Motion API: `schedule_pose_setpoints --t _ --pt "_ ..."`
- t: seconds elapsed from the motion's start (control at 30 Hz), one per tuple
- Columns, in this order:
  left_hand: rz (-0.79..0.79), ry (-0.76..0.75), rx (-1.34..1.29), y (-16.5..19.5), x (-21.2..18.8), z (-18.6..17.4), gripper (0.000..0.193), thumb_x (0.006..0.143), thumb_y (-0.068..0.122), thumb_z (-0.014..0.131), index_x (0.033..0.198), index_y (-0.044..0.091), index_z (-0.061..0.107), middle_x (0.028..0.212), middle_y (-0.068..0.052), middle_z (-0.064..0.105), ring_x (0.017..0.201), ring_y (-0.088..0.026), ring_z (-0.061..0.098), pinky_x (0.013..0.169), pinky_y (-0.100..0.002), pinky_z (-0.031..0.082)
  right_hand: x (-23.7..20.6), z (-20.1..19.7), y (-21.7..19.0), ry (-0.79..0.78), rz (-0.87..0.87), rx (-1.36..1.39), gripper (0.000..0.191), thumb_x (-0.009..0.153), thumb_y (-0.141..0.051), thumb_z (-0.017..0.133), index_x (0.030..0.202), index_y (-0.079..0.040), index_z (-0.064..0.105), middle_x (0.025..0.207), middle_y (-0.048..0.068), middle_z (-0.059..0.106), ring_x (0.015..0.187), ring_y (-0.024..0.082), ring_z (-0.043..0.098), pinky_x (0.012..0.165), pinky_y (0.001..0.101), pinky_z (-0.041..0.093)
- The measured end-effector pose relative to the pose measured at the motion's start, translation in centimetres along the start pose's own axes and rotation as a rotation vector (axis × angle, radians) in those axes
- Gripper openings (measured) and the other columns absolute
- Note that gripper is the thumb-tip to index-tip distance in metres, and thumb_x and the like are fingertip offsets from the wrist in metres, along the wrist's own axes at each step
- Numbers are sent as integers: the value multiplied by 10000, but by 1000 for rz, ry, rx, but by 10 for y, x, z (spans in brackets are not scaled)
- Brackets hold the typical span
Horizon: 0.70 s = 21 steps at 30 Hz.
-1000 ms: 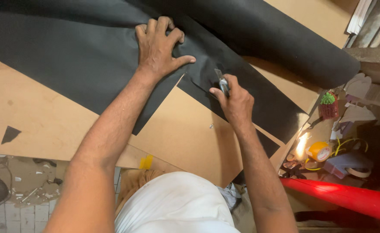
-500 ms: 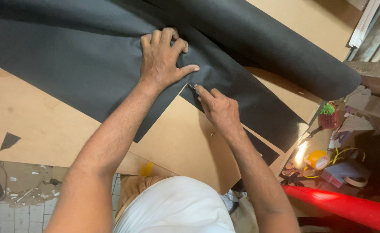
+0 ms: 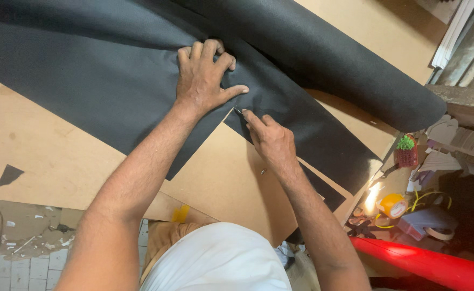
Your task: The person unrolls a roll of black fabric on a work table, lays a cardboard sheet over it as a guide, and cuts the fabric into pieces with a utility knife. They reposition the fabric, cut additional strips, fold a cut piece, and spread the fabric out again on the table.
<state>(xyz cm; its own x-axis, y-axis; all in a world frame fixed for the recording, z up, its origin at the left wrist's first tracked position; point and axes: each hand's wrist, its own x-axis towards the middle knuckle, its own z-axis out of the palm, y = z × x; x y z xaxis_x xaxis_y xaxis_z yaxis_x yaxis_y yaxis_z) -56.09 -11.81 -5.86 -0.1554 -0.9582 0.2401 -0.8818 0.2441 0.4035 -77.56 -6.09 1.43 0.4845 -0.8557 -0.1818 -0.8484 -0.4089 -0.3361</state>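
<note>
Left hand lies palm down on the black sheet, fingers spread and slightly curled, thumb stuck out to the right, pressing the material flat against the brown board. It grips nothing, just pins the sheet.

Right hand sits just right of and nearer than the left, closed around a small cutting blade; only the thin dark tip shows past the fingers, the handle is hidden in the fist. Blade tip touches the sheet at the cut edge, right below the left thumb.

Black sheet covers the far and left part of the board, its near edge running diagonally. Far right it curls up into a thick black roll. A narrower black strip runs from the right hand toward the near right, flat on the board.

Small black triangular scrap lies on the board at the left, well apart from the hands. Right edge of the scene: small green plant in a red pot, a yellow tape roll, a red tube near bottom right. Person wears a white shirt.
</note>
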Motion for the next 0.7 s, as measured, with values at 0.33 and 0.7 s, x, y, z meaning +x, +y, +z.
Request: schedule_pose_setpoints --t 0.33,0.7 --pt "-12 -12 -18 -1 0 -5 572 769 720 850 1019 238 670 1165 -21 487 1079 -241 470 929 -462 358 3 0 -2 4 28 32 345 977 -163 695 1317 -202 647 781 63 602 616 218 647 524 352 559" --pt "-21 -17 -37 0 0 -8 567 763 696 861 1037 234 679 1161 -20 480 1082 -237 473 944 -463 363 -13 -13 -2 -85 107 100 320 977 -141 677 1290 -207 662 802 72 636 685 252 676 596 387 563"
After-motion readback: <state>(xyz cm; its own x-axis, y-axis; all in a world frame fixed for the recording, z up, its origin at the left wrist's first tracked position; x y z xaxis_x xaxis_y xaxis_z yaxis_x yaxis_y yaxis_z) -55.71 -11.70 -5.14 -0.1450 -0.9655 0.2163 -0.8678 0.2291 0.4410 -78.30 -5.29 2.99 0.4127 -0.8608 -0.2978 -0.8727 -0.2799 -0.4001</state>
